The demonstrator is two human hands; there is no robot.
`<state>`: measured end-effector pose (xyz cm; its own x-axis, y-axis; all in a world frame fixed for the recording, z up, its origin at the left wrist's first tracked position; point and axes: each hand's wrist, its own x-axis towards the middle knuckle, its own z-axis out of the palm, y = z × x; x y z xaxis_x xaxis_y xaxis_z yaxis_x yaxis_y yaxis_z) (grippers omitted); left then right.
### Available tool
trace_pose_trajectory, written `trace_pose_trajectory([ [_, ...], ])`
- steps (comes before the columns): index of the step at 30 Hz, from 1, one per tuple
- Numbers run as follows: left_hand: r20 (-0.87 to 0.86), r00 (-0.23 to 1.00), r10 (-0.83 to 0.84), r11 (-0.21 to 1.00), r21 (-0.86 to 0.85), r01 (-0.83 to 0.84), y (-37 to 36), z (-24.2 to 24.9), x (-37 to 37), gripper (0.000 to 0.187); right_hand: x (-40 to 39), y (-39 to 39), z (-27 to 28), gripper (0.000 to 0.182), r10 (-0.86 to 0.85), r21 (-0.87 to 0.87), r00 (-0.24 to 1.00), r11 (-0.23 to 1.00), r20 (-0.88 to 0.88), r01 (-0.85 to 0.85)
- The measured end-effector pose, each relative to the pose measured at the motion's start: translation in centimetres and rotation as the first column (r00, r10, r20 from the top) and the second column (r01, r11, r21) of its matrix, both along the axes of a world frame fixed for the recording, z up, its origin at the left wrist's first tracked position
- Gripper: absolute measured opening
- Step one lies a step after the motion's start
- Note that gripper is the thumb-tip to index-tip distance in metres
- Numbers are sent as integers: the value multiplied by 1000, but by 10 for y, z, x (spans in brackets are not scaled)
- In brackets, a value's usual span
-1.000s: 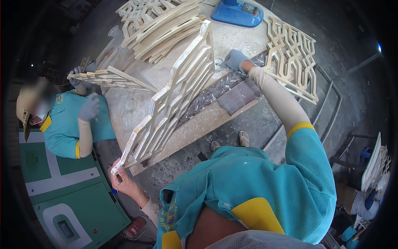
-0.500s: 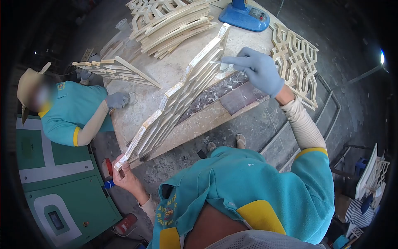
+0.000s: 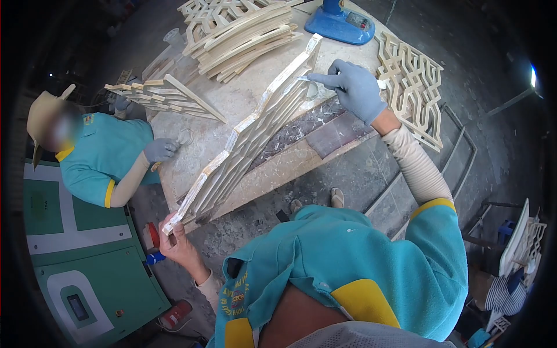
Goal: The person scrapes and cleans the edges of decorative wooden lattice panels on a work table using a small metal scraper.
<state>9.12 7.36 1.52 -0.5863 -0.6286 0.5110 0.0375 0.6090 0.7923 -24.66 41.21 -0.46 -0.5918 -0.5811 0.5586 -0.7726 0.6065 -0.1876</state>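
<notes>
A long wooden lattice panel [image 3: 235,136] stands tilted on its edge on the table, its upper edge smeared with white. My left hand [image 3: 178,242], ungloved, pinches the panel's near lower end. My right hand [image 3: 355,91], in a grey glove, is closed round a small thin tool [image 3: 304,78] whose tip lies at the panel's upper part, the index finger stretched along it. A pale round object [image 3: 311,90] shows just under that finger, partly hidden.
On the worktable [image 3: 203,142] are stacked curved wooden pieces [image 3: 246,40] and a blue device base [image 3: 340,26]. Another lattice [image 3: 411,87] lies at the right. A co-worker [image 3: 107,151] at the left is beside a smaller lattice [image 3: 168,98]. Green cabinets [image 3: 87,232] stand at the lower left.
My right hand has shifted slightly, with the tool tip now against the panel. My left hand keeps its grip. The co-worker's near hand has moved slightly.
</notes>
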Motion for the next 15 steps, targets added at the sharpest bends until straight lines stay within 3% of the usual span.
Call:
trace_pose_trajectory([
  [4,7,1000,-1,1000,-10,1,1,-1,1,31,30,-14,1,58,-61,-78,995,995,74,67],
  [11,9,1000,-6,1000,-7,6,4,3,-1,32,50,-22,7,57,55,-135,983,990,174,-32],
  [13,1,1000,-13,1000,1,13,4,3,-2,32,39,-18,11,34,62,-270,948,962,313,26],
  [15,-8,1000,-7,1000,0,7,5,3,-3,33,36,-23,0,34,28,-315,945,946,326,80],
])
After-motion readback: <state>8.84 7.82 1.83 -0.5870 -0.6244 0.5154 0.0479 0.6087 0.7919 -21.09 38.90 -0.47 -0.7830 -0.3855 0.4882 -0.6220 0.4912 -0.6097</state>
